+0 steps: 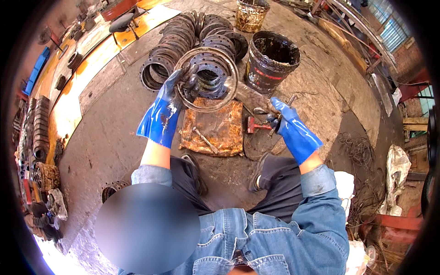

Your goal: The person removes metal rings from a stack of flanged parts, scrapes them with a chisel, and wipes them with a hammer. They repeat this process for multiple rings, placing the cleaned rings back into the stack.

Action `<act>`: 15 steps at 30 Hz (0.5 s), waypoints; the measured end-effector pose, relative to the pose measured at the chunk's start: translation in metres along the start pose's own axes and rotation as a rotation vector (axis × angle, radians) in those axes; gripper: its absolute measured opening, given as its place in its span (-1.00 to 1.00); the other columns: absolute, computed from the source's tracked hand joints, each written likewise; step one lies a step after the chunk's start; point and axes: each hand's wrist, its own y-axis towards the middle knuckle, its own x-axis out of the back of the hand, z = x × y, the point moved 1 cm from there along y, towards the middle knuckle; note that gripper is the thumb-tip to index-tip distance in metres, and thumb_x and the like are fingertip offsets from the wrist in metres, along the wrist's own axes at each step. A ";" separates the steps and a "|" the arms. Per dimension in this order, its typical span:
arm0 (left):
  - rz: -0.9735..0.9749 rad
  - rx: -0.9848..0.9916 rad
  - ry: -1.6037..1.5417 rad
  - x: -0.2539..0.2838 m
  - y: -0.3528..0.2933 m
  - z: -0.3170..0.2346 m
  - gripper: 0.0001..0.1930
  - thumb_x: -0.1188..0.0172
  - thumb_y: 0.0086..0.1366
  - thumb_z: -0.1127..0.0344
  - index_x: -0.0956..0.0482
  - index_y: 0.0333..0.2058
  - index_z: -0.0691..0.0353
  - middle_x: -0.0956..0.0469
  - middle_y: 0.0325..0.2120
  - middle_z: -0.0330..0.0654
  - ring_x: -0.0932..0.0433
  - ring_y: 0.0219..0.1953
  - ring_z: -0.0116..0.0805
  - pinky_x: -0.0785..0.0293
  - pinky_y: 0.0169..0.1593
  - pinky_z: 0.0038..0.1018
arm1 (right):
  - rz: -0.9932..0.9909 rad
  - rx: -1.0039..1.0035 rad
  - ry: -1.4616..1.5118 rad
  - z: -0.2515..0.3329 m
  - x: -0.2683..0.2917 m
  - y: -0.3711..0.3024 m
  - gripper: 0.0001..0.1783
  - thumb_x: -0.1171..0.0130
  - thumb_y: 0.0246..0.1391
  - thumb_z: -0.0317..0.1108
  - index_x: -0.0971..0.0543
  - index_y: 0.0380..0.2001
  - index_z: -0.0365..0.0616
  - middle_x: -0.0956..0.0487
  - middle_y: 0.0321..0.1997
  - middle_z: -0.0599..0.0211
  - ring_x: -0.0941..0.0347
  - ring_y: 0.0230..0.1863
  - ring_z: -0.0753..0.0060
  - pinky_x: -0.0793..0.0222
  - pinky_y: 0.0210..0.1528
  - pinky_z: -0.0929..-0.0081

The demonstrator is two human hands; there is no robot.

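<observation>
My left hand (166, 103), in a long blue glove with dark, greasy fingers, grips the left side of a metal ring (208, 109). The ring is held up over a stained, rust-coloured block (189, 137). My right hand (293, 126), gloved in the same blue, is closed round a flat, paddle-like tool (253, 98). Its broad grey-brown end reaches to the ring's right rim; whether it touches I cannot tell. On the block lies a short metal tool (205, 140). A red-headed tool (257, 125) lies on the ground below my right hand.
Rows of dark flanged rings (172, 43) stand beyond my hands. Right of them are a black bucket (268, 75) coated in dark grease and a smeared yellowish bucket (251, 17). Tangled wire (355, 151) lies at right. More rings (41, 130) are stacked at far left.
</observation>
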 end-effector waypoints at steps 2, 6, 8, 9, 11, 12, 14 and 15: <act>0.082 -0.017 -0.109 -0.014 -0.004 0.012 -0.67 0.02 0.41 0.24 -0.53 0.04 0.23 -0.63 -0.07 -0.08 -0.64 -0.08 -0.25 -0.64 -0.08 -0.28 | 0.125 -0.196 0.246 -0.005 0.038 0.035 -0.77 -0.07 0.26 -0.17 -0.52 -0.22 -0.09 -0.54 -0.52 0.36 -0.32 -0.71 0.60 -0.16 -0.75 0.62; -0.173 0.126 -0.141 0.015 0.008 0.015 -0.66 0.04 0.42 0.16 -0.54 -0.01 0.22 -0.64 -0.10 -0.10 -0.64 -0.09 -0.19 -0.57 -0.09 -0.19 | 0.445 -0.287 0.391 -0.002 0.028 0.024 -0.73 -0.07 0.24 -0.14 -0.51 -0.21 -0.11 -0.48 -0.60 0.44 -0.11 -0.82 0.74 -0.01 -0.80 0.72; -0.298 0.245 0.028 0.015 0.016 0.035 -0.64 -0.01 0.39 0.11 -0.55 -0.03 0.22 -0.64 -0.11 -0.08 -0.63 -0.10 -0.14 -0.55 -0.06 -0.14 | 0.589 -0.346 0.452 -0.001 0.018 0.016 -0.70 -0.03 0.25 -0.11 -0.51 -0.20 -0.14 -0.46 -0.64 0.47 -0.10 -0.82 0.75 0.00 -0.80 0.72; -0.335 0.318 0.100 0.026 0.019 0.040 -0.64 -0.02 0.39 0.10 -0.55 -0.03 0.22 -0.64 -0.12 -0.08 -0.63 -0.12 -0.12 -0.55 -0.07 -0.13 | 0.677 -0.380 0.487 -0.003 0.005 0.012 -0.68 -0.02 0.26 -0.10 -0.51 -0.19 -0.15 -0.45 -0.67 0.48 -0.10 -0.83 0.76 0.00 -0.79 0.73; -0.279 0.280 0.332 0.090 0.018 0.020 -0.63 -0.08 0.39 0.07 -0.56 -0.02 0.20 -0.63 -0.16 -0.05 -0.63 -0.22 -0.13 -0.57 -0.11 -0.24 | 0.642 -0.435 0.510 -0.011 -0.035 0.006 -0.66 0.00 0.27 -0.08 -0.52 -0.22 -0.14 -0.35 -0.75 0.54 -0.09 -0.83 0.75 -0.01 -0.77 0.73; -0.251 0.212 0.577 0.066 0.015 0.043 -0.66 -0.11 0.38 0.08 -0.57 -0.03 0.19 -0.64 -0.17 -0.07 -0.63 -0.25 -0.20 -0.57 -0.17 -0.31 | 0.545 -0.403 0.524 -0.013 -0.021 0.008 -0.69 -0.02 0.26 -0.07 -0.49 -0.23 -0.11 -0.33 -0.76 0.55 -0.09 -0.83 0.74 -0.03 -0.75 0.71; -0.279 0.143 0.941 0.032 0.001 0.044 -0.69 -0.19 0.34 0.13 -0.56 -0.04 0.15 -0.66 -0.20 -0.16 -0.62 -0.34 -0.41 -0.53 -0.31 -0.48 | 0.465 -0.397 0.570 -0.014 -0.014 0.008 -0.73 -0.07 0.23 -0.08 -0.44 -0.25 -0.05 -0.30 -0.76 0.53 -0.11 -0.81 0.71 -0.06 -0.72 0.66; -0.279 0.134 0.935 0.026 0.000 0.039 -0.69 -0.19 0.34 0.13 -0.55 -0.04 0.15 -0.66 -0.20 -0.18 -0.62 -0.33 -0.44 -0.51 -0.32 -0.51 | 0.455 -0.421 0.599 -0.016 -0.012 0.012 -0.75 -0.09 0.22 -0.10 -0.42 -0.25 -0.02 -0.31 -0.74 0.51 -0.14 -0.79 0.69 -0.07 -0.71 0.64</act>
